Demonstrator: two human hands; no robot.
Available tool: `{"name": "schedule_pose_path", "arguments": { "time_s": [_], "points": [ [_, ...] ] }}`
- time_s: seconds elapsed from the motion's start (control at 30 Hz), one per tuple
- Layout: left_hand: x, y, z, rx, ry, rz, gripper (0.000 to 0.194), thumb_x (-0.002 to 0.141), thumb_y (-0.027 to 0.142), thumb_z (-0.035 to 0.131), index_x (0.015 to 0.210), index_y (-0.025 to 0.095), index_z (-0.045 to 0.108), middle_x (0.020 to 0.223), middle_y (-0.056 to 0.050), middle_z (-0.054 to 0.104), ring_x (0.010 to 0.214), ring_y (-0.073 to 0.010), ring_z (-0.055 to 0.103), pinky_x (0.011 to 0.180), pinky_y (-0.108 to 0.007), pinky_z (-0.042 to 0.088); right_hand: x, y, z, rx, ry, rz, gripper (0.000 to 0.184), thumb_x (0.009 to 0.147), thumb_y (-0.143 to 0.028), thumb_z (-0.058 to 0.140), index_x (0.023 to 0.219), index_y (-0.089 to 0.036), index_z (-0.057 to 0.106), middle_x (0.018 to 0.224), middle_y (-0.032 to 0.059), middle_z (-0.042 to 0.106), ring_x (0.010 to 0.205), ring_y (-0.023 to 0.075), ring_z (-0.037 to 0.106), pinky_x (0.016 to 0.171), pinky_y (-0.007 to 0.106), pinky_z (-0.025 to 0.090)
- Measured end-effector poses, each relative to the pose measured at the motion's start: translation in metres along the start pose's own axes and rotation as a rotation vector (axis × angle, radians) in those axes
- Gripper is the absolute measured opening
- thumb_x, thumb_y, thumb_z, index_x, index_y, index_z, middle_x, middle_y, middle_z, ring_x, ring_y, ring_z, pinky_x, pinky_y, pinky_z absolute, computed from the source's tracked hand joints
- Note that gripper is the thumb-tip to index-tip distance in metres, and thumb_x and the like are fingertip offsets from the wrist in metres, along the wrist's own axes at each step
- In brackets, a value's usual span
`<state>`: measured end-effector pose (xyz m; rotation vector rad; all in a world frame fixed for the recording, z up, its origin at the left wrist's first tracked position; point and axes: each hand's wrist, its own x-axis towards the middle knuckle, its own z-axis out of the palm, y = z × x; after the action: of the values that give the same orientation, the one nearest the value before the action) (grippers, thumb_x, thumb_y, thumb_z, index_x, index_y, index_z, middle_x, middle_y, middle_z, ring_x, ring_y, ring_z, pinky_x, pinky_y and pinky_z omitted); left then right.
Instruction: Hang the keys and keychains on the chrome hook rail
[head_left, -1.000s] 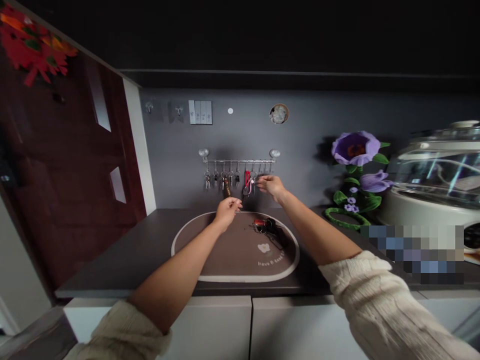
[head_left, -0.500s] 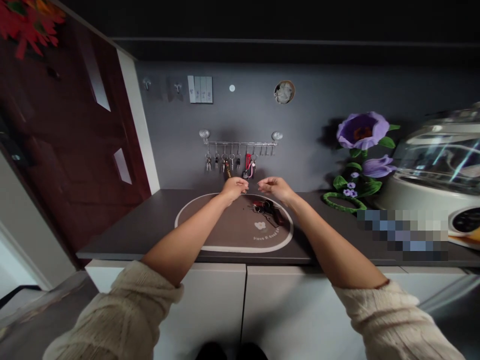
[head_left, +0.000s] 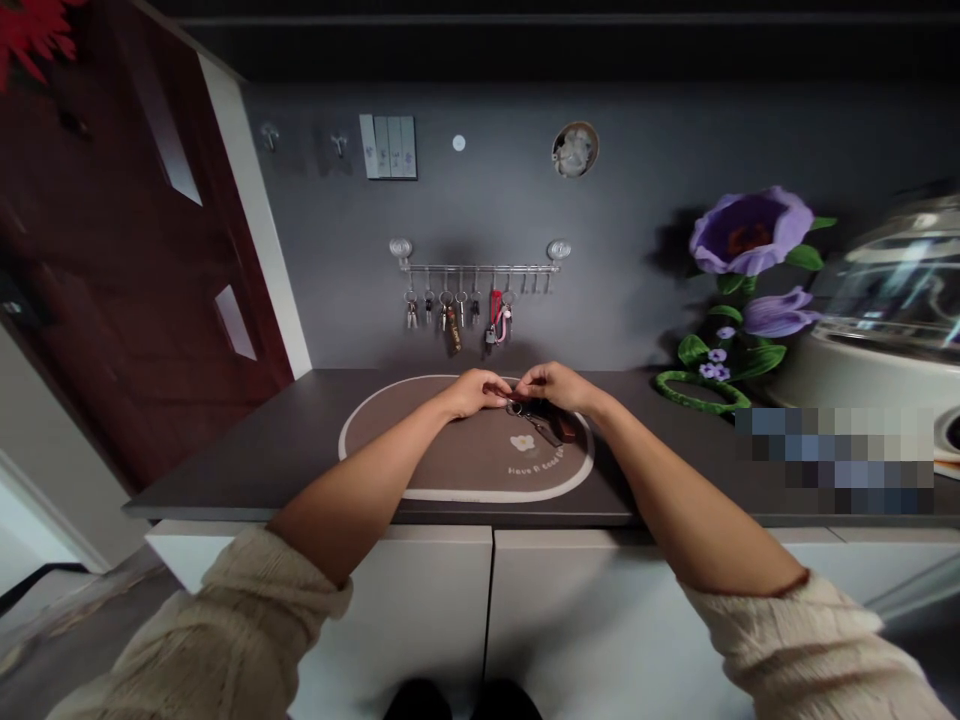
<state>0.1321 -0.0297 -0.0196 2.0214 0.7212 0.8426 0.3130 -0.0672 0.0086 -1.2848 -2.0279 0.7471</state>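
My left hand (head_left: 472,391) and my right hand (head_left: 556,386) meet over the far part of an oval brown mat (head_left: 390,440) on the dark counter. Both hands are closed in a pinch on a bunch of keys (head_left: 541,422) that lies on the mat with a dark fob and a ring. On the wall behind hangs a chrome hook rail (head_left: 480,267) with several key sets, one with a red tag (head_left: 495,312). My sleeves are cream knit, pushed up the forearms.
A dark red door (head_left: 127,270) stands at the left. Purple fabric flowers (head_left: 742,260) and a white appliance with a glass lid (head_left: 892,300) stand on the counter at the right. White cabinet fronts (head_left: 570,610) lie below the counter edge.
My right hand has come down from the hook rail and my left hand moved right; both now meet on the keys on the mat. The view has tilted down.
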Motion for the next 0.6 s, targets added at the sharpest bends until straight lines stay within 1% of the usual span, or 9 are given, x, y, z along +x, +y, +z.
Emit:
{"name": "schedule_pose_path", "arguments": {
  "time_s": [0.07,0.13,0.23,0.37,0.5,0.6],
  "points": [
    [0.0009,-0.0004,0.0012,0.065,-0.007,0.028,0.017,0.057,0.014,0.062,0.074,0.011,0.062,0.065,-0.001,0.060,0.061,-0.0094,0.050,0.063,-0.024,0.039,0.0001,0.0009,0.0006,-0.002,-0.005,0.001,0.024,0.061,-0.035,0.061,0.070,-0.012,0.061,0.066,0.0027,0.062,0.060,0.0101,0.052,0.062,0.024,0.040],
    [0.0016,-0.0007,0.0016,0.107,0.015,0.050,0.011,0.058,0.015,0.061,0.069,0.012,0.063,0.064,-0.001,0.060,0.061,-0.0099,0.051,0.063,-0.024,0.038,0.0003,0.0013,0.0009,0.010,-0.010,0.011,0.025,0.060,-0.036,0.061,0.070,-0.013,0.061,0.067,0.0032,0.062,0.060,0.0105,0.053,0.063,0.024,0.040],
    [0.0025,-0.0009,0.0013,0.090,0.059,0.043,0.007,0.058,0.015,0.061,0.065,0.012,0.062,0.062,0.000,0.059,0.059,-0.0095,0.050,0.063,-0.024,0.038,0.0008,0.0015,0.0008,0.021,-0.009,0.015,0.026,0.061,-0.037,0.061,0.070,-0.013,0.061,0.067,0.0032,0.062,0.060,0.0102,0.052,0.062,0.025,0.040],
    [0.0029,-0.0005,0.0015,-0.068,0.109,-0.031,0.006,0.061,0.015,0.061,0.064,0.011,0.059,0.059,0.000,0.058,0.055,-0.0080,0.049,0.060,-0.024,0.038,0.0015,0.0015,0.0007,0.034,-0.004,0.004,0.026,0.060,-0.038,0.061,0.068,-0.013,0.061,0.063,0.0018,0.060,0.057,0.0091,0.050,0.061,0.024,0.039],
    [0.0020,0.0014,0.0024,-0.269,0.111,-0.113,0.009,0.062,0.016,0.062,0.067,0.011,0.056,0.061,-0.001,0.059,0.056,-0.0078,0.052,0.061,-0.024,0.040,0.0014,0.0018,0.0011,0.039,0.001,0.006,0.026,0.059,-0.038,0.061,0.067,-0.013,0.060,0.060,0.0006,0.058,0.055,0.0080,0.048,0.058,0.023,0.038],
    [0.0014,0.0036,0.0028,-0.362,0.122,-0.152,0.011,0.063,0.017,0.062,0.068,0.012,0.054,0.064,-0.002,0.060,0.059,-0.0087,0.055,0.063,-0.026,0.042,0.0009,0.0011,0.0012,0.039,0.001,0.010,0.027,0.060,-0.038,0.060,0.068,-0.013,0.060,0.059,0.0000,0.057,0.053,0.0074,0.046,0.057,0.023,0.037]
  ]
}}
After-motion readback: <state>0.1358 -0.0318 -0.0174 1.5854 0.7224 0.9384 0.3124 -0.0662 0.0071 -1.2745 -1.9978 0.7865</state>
